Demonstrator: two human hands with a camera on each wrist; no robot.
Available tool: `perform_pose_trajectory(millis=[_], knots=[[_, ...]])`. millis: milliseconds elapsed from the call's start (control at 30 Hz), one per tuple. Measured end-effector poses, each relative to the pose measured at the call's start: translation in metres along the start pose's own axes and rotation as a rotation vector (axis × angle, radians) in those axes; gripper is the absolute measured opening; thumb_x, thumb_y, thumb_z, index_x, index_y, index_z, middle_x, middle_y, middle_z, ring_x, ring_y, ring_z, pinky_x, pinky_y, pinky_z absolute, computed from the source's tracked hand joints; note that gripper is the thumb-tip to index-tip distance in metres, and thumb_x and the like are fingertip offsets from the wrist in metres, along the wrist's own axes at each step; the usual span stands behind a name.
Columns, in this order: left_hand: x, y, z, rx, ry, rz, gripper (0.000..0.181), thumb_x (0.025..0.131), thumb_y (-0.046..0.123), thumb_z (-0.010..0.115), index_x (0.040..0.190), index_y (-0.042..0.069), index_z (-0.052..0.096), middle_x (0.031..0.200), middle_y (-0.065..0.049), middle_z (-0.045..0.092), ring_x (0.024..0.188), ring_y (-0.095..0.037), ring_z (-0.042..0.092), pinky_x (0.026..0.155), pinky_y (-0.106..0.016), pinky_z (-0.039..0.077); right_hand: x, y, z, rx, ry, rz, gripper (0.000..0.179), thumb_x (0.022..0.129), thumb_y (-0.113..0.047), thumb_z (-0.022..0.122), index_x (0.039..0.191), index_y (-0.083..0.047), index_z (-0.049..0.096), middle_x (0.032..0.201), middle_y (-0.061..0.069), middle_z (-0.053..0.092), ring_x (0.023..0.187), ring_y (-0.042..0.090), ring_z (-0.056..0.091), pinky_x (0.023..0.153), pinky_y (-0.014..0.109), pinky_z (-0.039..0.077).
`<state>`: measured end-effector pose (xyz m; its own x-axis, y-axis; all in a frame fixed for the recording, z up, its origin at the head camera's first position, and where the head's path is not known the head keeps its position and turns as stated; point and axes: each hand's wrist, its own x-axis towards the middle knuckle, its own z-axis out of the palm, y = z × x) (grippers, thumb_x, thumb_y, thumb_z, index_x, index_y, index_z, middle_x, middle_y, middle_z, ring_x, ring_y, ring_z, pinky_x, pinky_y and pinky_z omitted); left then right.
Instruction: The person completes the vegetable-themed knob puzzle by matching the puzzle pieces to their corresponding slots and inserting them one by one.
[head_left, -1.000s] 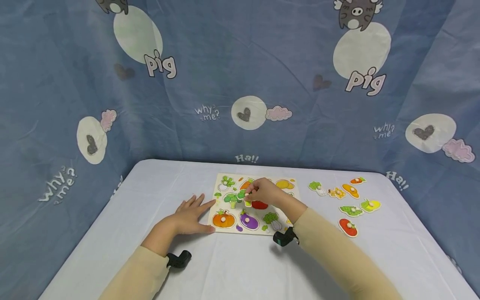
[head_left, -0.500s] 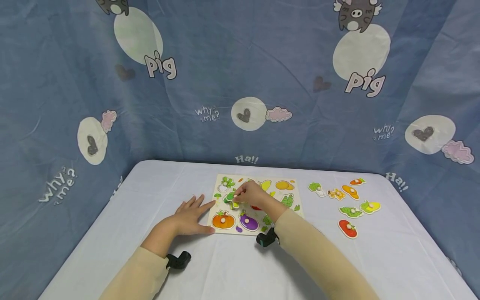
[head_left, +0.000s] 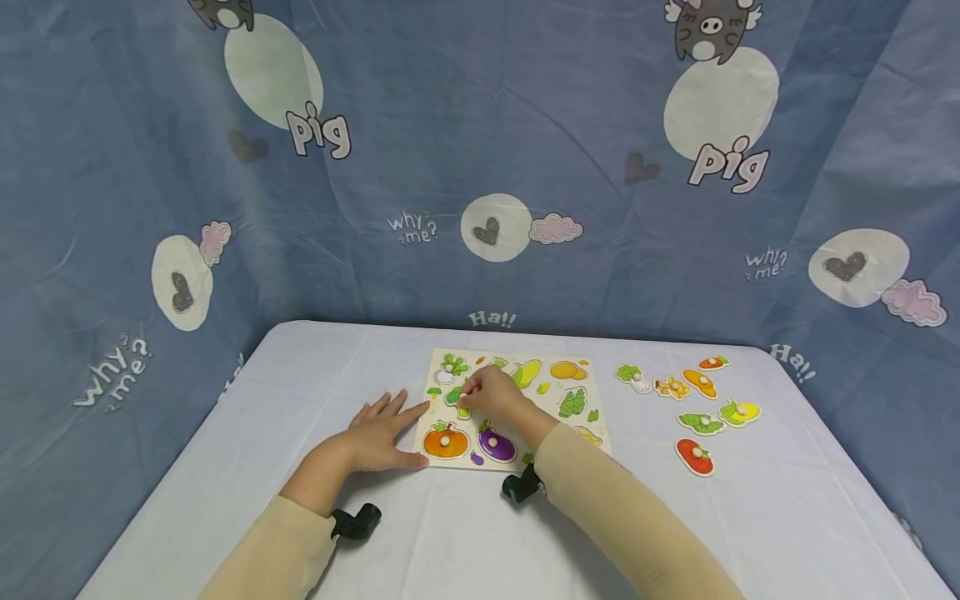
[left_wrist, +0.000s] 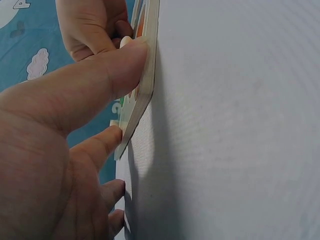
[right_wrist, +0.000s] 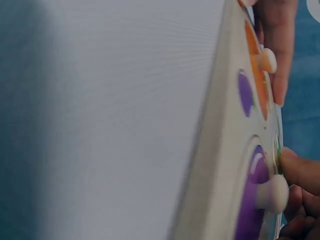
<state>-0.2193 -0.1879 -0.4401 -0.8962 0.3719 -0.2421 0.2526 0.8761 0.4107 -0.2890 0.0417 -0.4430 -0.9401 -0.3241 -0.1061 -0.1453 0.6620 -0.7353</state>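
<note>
My right hand (head_left: 491, 392), pinching the broccoli piece (head_left: 457, 398), had carried it leftward onto the puzzle board (head_left: 581, 427); left hand (head_left: 382, 433) flat, steadying.

Backdrop (head_left: 112, 167): blue cloth, cream ovals, grey hearts, pink clouds, white "pig" lettering. Worktop (head_left: 300, 375): plain white. Board (head_left: 581, 392): pale wood edge, printed vegetables. Pumpkin (head_left: 446, 442) orange, eggplant (head_left: 497, 444) purple, both with white knobs. Loose pieces (head_left: 701, 408): red, orange, yellow, green. Sleeves (head_left: 630, 525) beige.
</note>
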Motion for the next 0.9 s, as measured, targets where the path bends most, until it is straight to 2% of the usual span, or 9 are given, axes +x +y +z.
perform_pose_trajectory(millis=[300,567,800,900], knots=[[0.0,0.001,0.0,0.024,0.005,-0.001,0.098,0.078,0.065,0.072,0.157,0.02,0.035,0.164,-0.024,0.016,0.149,-0.049,0.008,0.118,-0.065,0.006,0.001,0.005,0.003,0.022,0.004,0.024,0.01,0.087,-0.017,0.08,0.085,-0.013,0.072,0.074,0.0,0.055,0.069,0.014,0.049,0.062,0.025,0.04],[0.005,-0.007,0.007,0.007,0.026,0.012,0.103,0.076,0.072,0.07,0.158,0.022,0.034,0.165,-0.021,0.014,0.151,-0.046,0.005,0.119,-0.064,0.003,-0.002,0.008,0.0,0.021,0.013,0.018,0.011,0.086,-0.019,0.081,0.087,-0.013,0.071,0.078,0.001,0.056,0.071,0.015,0.05,0.063,0.025,0.042],[0.0,0.0,0.001,0.009,0.009,0.0,0.099,0.078,0.066,0.072,0.157,0.02,0.035,0.164,-0.024,0.016,0.15,-0.049,0.007,0.118,-0.065,0.004,-0.01,0.013,-0.014,0.103,-0.019,0.017,0.009,0.089,-0.014,0.077,0.094,-0.009,0.071,0.083,0.003,0.057,0.068,0.014,0.046,0.061,0.025,0.041],[-0.001,0.001,0.001,0.023,0.011,-0.003,0.098,0.079,0.064,0.073,0.157,0.02,0.035,0.164,-0.023,0.017,0.149,-0.049,0.008,0.118,-0.065,0.006,-0.015,0.014,-0.024,0.106,-0.023,0.027,0.009,0.09,-0.012,0.076,0.097,-0.008,0.071,0.083,0.002,0.058,0.069,0.014,0.047,0.062,0.025,0.041]])
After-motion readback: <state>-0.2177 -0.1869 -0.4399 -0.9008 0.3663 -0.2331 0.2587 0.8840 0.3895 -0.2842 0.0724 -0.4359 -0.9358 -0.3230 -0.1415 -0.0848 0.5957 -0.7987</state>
